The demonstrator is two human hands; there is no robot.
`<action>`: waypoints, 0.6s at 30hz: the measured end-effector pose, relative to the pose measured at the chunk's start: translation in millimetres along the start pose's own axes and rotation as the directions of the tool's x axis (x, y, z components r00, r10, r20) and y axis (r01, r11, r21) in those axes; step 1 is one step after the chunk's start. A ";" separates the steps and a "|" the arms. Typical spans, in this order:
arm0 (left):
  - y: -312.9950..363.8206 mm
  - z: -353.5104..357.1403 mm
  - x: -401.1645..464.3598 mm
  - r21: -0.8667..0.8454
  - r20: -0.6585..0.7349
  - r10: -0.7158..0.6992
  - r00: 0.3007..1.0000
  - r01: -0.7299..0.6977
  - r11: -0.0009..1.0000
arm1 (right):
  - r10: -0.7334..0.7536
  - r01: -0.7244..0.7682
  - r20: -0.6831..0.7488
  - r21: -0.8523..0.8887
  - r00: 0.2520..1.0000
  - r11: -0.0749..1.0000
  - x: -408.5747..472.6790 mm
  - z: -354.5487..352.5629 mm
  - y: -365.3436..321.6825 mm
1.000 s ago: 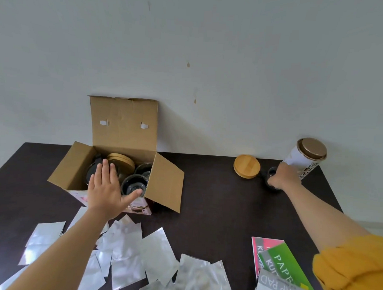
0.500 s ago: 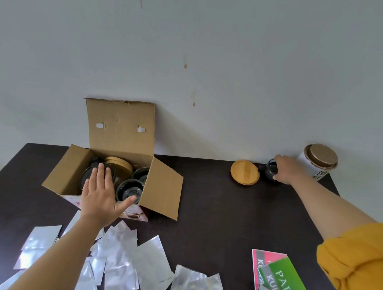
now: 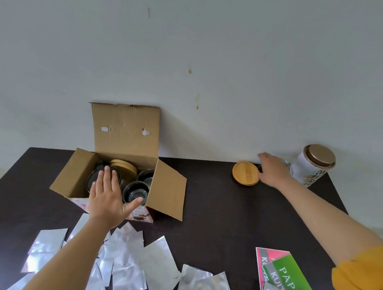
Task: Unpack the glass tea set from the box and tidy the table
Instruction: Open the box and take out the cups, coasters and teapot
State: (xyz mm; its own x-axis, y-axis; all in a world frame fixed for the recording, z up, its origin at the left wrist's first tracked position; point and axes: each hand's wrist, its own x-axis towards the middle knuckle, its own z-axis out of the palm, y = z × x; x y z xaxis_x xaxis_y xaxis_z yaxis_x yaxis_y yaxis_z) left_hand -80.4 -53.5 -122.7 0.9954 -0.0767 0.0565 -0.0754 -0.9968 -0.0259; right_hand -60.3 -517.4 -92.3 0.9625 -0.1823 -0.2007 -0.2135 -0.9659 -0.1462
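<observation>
The left hand (image 3: pixel 107 198) reaches flat over the open cardboard box (image 3: pixel 120 168), fingers straight and spread, thumb out to the right, holding nothing – its fingertips lie above a dark glass piece inside. In the box sit glass cups (image 3: pixel 136 191) and round bamboo lids (image 3: pixel 123 166), still packed. The right hand (image 3: pixel 272 171) is stretched far to the back edge of the dark table (image 3: pixel 216 210), palm down, covering a small glass item (image 3: pixel 285 164) by the wall; whether the fingers close on it cannot be told. Just left of that hand lies a bamboo coaster (image 3: pixel 246 173), touching the thumb; just right stands a white tin (image 3: pixel 313 166) with a bronze lid. Silver foil packets (image 3: pixel 126 257) litter the near edge, and paper pads (image 3: pixel 279 276) lie at the right – a yellow sleeve (image 3: pixel 362 274) beside them
</observation>
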 end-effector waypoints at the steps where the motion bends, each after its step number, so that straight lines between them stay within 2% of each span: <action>1: -0.5 0.3 -0.1 -0.003 0.002 0.000 1.000 0.000 1.000 | -0.044 0.044 0.002 0.028 0.999 0.999 -6.5 -1.3 -19.1; 5: -1.1 -1.6 -1.0 -0.025 0.029 -0.002 1.000 0.003 1.000 | -0.212 0.220 -0.059 0.176 0.975 0.960 -38.8 -10.3 -104.1; 8: 0.5 -10.4 -2.6 -0.020 0.081 -0.001 0.997 0.002 1.000 | -0.249 0.279 -0.131 0.324 0.960 0.904 -62.3 -17.9 -167.5; 10: 0.2 -15.7 -2.9 -0.006 0.119 0.004 0.993 -0.003 1.000 | -0.279 0.306 -0.126 0.362 0.952 0.881 -73.0 -19.2 -204.6; 14: -7.8 -26.9 -2.0 -0.044 0.175 0.045 0.984 -0.038 0.998 | -0.294 0.288 -0.048 0.395 0.955 0.872 -85.7 -13.4 -264.5; 18: -27.1 -37.1 6.7 -0.164 0.200 0.145 0.969 -0.113 0.980 | -0.207 0.182 0.009 0.434 0.978 0.882 -91.7 -4.2 -308.2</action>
State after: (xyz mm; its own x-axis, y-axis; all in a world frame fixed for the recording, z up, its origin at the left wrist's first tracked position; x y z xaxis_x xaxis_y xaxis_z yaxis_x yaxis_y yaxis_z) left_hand -73.8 -27.8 -84.6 0.9653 -0.2150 -0.1483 -0.1961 -0.9716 0.1322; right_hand -82.1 -203.7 -24.7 0.9842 0.0231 -0.1753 -0.0854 -0.8060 -0.5858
